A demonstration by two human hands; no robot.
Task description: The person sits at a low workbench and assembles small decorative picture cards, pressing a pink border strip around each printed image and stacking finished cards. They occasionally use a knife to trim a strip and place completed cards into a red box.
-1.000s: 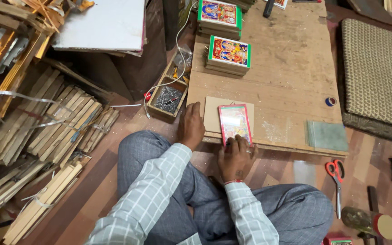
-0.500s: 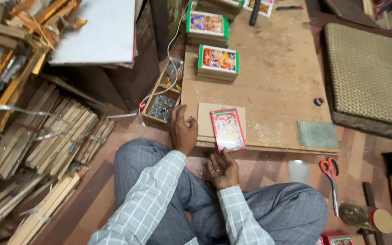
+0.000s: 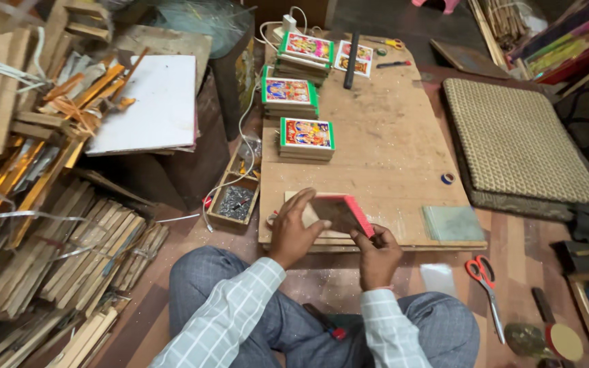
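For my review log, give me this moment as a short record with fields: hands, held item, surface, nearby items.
left hand: grips the left edge of the framed picture
right hand: holds its lower right corner
framed picture: red-edged, tilted up, back facing the camera
surface: wooden board on the floor
nearby: stacks of framed pictures, glass pane, scissors, tray of nails

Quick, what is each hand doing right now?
Left hand: closed on the small red-edged framed picture, tilted up.
Right hand: closed on the same picture's lower edge.

We see a picture-framing workshop on the floor: bundled wooden strips (image 3: 69,259), stacks of framed pictures (image 3: 306,138) on a low wooden board (image 3: 390,157), scissors (image 3: 483,283), a box of nails (image 3: 234,202).
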